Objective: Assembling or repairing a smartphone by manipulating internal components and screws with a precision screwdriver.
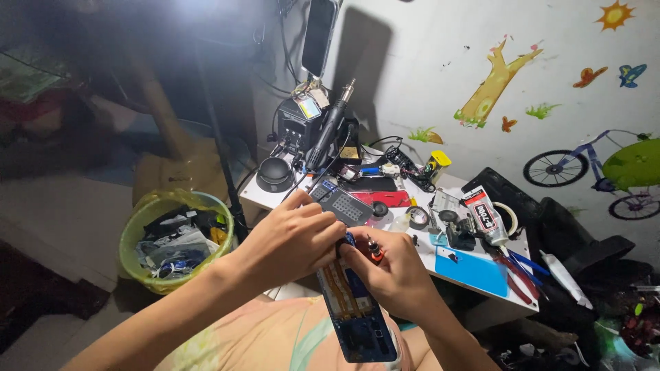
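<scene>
Above the cluttered bench, both hands' grip closes on an opened phone: left hand pinching its top, right hand also holding a small screwdriver. Light, stiff, probably fragile; best held by edges.

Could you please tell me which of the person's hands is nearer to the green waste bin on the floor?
Left. The left hand grips the opened phone just right of the green waste bin; the right hand lies farther right, beyond the phone.
</scene>
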